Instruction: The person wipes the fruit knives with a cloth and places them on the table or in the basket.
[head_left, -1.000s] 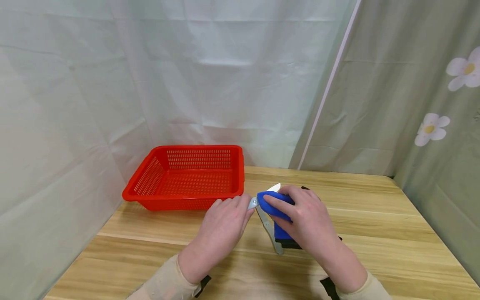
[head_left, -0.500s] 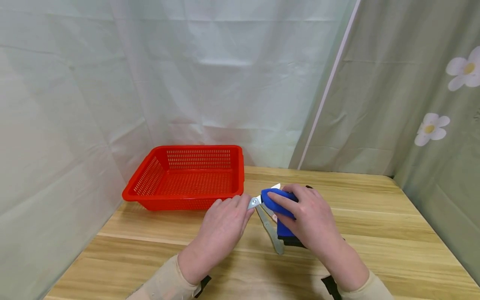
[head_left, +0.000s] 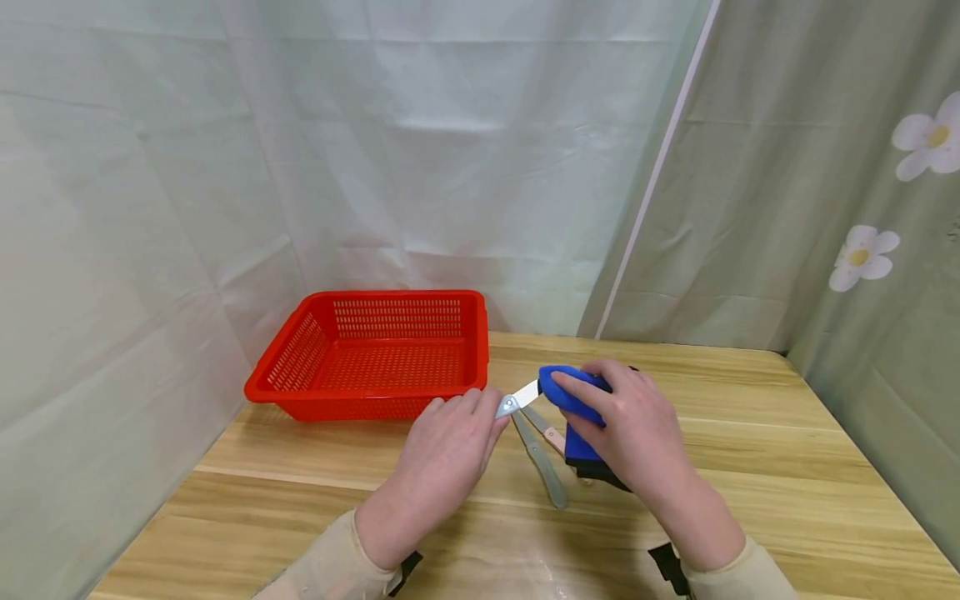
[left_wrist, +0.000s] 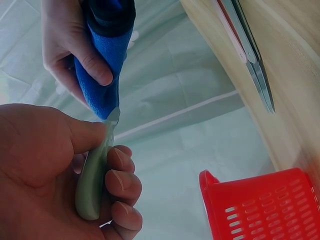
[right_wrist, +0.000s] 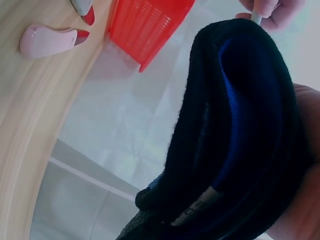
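Head view, starting from the left: we have the red basket (head_left: pixel 360 397) standing on the wooden bench (head_left: pixel 750 433), beyond and left of the left hand (head_left: pixel 442 446). Those fingers are curled round a knife (head_left: pixel 508 406) by its handle; the left wrist view shows thumb on one side, fingers on the other. The knife is off the bench, its blade (head_left: pixel 528 392) slanting up and rightward, the far end hidden in a blue cloth (head_left: pixel 562 383). Below it and a little right, a grey-green knife (head_left: pixel 542 467) and a pink-handled knife (head_left: pixel 553 437) lie on the bench, blades near each other; we cannot tell whether they touch. Furthest right is the right hand (head_left: pixel 637 425), its fingers bent over the folded cloth and pinching it, the gap to the thumb only as wide as the cloth.

The step in hand, as we judge it, is wiping the blade. To do it well, we would hold the handle steady with the left hand and let the cloth travel from handle towards tip. We cannot tell which way the cutting edge faces, so we should keep several layers between it and our fingers, press on the flat sides, and avoid squeezing across the edge.
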